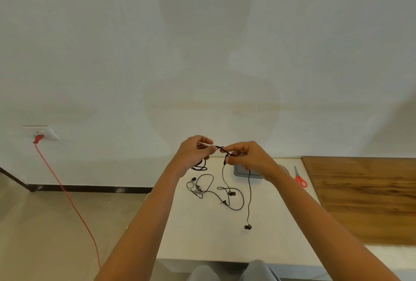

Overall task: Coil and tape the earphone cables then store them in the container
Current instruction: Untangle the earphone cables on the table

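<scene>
Head view: left hand (193, 152), right hand (249, 157) pinch cable (249, 190); latter half-hides container (242, 174); scissors (300, 178) near.

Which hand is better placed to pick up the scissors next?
Probably the right hand: the scissors lie on its side, close by. The left hand is farther off. Both now hold the earphone cable.

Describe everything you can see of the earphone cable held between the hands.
The earphone cable is thin, black and limp, held raised over the white table. The left hand pinches one part, with dark loops hanging below it; the right hand pinches it a little further along. Two strands drop from there, each ending in a small dark earbud low by the table.
</scene>
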Action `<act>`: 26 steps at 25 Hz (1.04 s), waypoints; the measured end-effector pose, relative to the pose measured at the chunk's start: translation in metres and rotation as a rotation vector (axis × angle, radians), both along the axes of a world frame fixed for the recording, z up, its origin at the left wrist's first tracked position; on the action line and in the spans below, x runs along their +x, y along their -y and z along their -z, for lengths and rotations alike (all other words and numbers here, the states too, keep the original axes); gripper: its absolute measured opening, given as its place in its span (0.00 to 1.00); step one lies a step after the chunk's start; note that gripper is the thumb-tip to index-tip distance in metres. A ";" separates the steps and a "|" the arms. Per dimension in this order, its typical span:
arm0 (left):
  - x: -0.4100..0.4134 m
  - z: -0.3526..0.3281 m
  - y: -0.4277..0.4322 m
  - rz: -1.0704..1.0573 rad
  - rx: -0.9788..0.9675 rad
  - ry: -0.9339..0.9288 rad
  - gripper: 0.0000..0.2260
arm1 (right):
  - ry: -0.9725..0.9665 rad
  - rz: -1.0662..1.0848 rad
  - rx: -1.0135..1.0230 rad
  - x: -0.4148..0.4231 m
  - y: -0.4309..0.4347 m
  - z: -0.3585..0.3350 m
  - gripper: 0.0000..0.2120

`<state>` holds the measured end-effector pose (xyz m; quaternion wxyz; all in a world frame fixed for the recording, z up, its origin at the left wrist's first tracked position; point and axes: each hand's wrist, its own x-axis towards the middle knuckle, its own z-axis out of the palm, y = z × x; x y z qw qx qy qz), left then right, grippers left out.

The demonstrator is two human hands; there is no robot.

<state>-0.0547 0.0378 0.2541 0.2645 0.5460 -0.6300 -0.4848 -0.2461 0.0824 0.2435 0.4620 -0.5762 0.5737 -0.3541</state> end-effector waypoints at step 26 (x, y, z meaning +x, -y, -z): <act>0.023 -0.018 -0.031 0.045 -0.132 0.072 0.08 | 0.283 0.240 0.018 -0.020 -0.037 -0.015 0.10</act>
